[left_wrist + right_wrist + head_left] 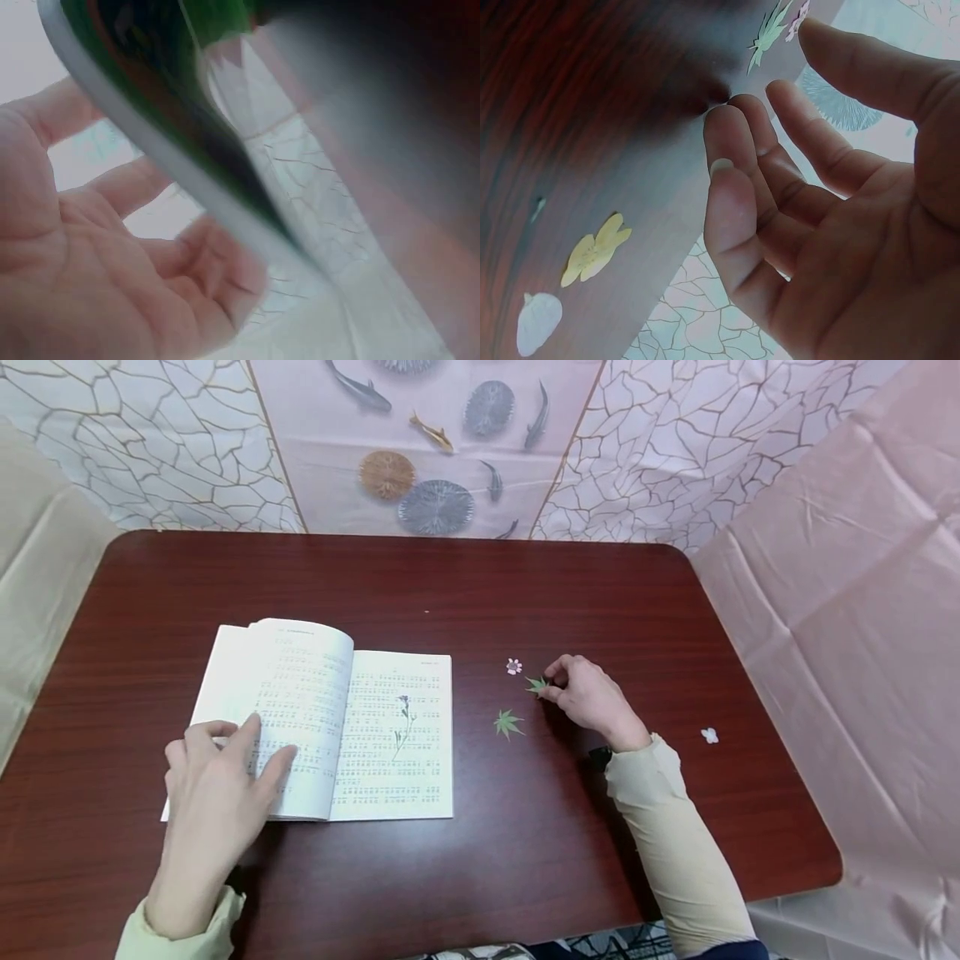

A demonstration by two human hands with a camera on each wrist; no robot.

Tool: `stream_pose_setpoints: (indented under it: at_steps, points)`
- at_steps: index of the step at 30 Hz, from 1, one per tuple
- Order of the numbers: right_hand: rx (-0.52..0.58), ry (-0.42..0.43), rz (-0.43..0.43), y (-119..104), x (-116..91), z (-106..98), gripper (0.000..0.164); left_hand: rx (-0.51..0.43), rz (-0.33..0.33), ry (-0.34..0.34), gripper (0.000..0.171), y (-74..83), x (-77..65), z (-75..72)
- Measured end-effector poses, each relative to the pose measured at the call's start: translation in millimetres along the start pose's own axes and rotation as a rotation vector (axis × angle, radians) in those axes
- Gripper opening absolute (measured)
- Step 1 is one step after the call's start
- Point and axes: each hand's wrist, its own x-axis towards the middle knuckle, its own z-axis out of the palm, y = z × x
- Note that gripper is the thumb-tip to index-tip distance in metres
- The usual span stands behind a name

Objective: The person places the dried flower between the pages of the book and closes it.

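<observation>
An open book (390,735) lies on the left of the table, its left-hand pages arched up. My left hand (217,785) rests on those pages with thumb and fingers spread; in the left wrist view the book's edge (142,139) hides the fingertips. A dried purple flower stem (403,727) lies on the right page. My right hand (588,697) is over a green maple leaf (536,684), thumb and index finger either side of its near end. In the right wrist view a gap shows between thumb and fingers. Another maple leaf (507,723) lies closer to me.
A small pinkish flower (513,667) lies beside the leaves. A white flower (709,736) sits toward the table's right edge. The right wrist view shows a yellow flower (595,251) and a pale petal (538,324). Patterned cloth (487,443) hangs behind the table.
</observation>
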Motion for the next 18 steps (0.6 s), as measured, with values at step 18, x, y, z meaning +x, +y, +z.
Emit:
stream_pose_setpoints:
  at_steps: [18]
  points:
    - [0.000, -0.020, 0.007, -1, 5, -1, 0.027, -0.267, -0.261, -0.446, 0.084, -25.8, 19.5, -9.8]
